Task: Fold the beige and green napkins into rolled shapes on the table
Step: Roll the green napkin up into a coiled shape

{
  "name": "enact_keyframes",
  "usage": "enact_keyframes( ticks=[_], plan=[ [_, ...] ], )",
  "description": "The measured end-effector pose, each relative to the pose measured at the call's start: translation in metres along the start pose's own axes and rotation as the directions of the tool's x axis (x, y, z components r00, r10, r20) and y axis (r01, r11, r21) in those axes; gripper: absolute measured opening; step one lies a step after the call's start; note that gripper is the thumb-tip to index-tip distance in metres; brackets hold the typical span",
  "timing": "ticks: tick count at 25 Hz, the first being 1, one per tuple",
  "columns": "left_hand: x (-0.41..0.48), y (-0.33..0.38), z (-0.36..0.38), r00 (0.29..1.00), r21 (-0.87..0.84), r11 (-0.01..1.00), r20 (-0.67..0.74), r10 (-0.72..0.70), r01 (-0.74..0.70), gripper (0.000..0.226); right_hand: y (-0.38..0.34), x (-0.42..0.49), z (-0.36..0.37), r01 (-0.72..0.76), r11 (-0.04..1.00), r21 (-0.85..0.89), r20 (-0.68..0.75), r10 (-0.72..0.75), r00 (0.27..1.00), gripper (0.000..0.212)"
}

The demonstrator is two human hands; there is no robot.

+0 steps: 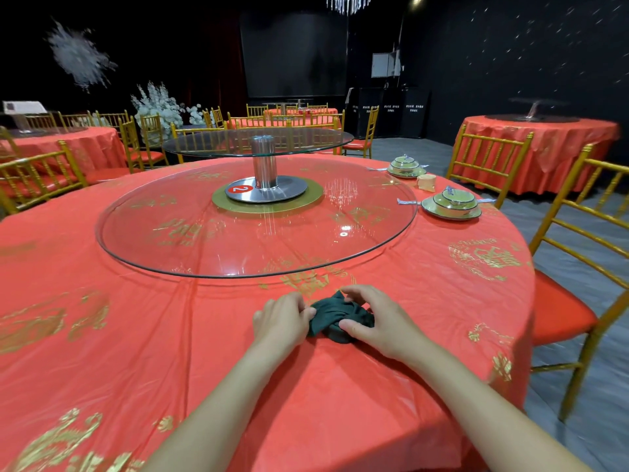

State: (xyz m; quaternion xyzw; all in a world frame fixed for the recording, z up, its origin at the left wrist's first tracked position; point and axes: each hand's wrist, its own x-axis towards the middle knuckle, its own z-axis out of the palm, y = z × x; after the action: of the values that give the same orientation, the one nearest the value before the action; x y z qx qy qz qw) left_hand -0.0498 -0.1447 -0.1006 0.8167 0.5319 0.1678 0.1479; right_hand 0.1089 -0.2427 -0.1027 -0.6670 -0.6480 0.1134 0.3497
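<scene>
Green napkin (335, 318): a dark, bunched cloth lying on the red tabletop (153, 335). It sits near the front edge, just short of the glass turntable (177, 233), between both hands.

Tabletop: round, with a red cover printed in gold. The cover is creased and shiny, so probably slick under cloth.
Turntable: a large clear disc, with a smaller glass tier (258, 141) on a steel post above it.
Far right rim: nearer place setting (451, 207) and farther place setting (406, 166), both stacked green dishes. Beige napkin (426, 182) lies between them. It looks already rolled, though it is small at this range.

Left hand (282, 320): fingers (297, 303) curled, thumb meeting them on the napkin's left end, pinching it.
Right hand (381, 321): fingers arched over the far side, thumb against the near side, gripping the twisted middle and right end.

Handling, as a judgement: light, soft and limp. It has no shape of its own and is likely to loosen if released, and the cover may let it slide. Best held at the two ends with tension kept across it, then rolled under flat pressure rather than lifted. The green roll looks part-formed and uneven, not finished.
</scene>
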Motion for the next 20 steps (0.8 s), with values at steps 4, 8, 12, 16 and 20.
enact_keyframes(
  ticks=[4,8,12,16,20],
  plan=[
    [-0.006,0.006,0.008,0.997,0.121,0.991,-0.04,0.066,-0.06,0.02,0.005,-0.008,0.003,0.078,0.995,-0.056,0.006,-0.078,0.997,0.062],
    [-0.007,-0.005,0.009,0.832,0.099,0.862,-0.225,0.507,-0.498,0.047,0.008,-0.006,0.006,0.1,0.994,-0.052,-0.006,-0.1,0.995,0.056],
    [-0.015,-0.018,0.008,0.592,0.047,0.598,-0.09,0.801,-0.8,0.057,0.012,-0.005,0.004,0.103,0.994,-0.033,0.01,-0.102,0.995,0.053],
    [-0.013,-0.02,0.006,0.651,-0.194,0.631,-0.059,0.757,-0.751,0.064,0.011,-0.008,-0.002,0.052,0.999,0.003,0.075,-0.052,0.996,0.061],
    [0.0,-0.014,0.005,0.689,-0.241,0.657,-0.078,0.721,-0.714,0.061,0.012,-0.005,-0.006,0.005,1.0,0.008,0.093,-0.006,0.996,0.061]
  ],
)
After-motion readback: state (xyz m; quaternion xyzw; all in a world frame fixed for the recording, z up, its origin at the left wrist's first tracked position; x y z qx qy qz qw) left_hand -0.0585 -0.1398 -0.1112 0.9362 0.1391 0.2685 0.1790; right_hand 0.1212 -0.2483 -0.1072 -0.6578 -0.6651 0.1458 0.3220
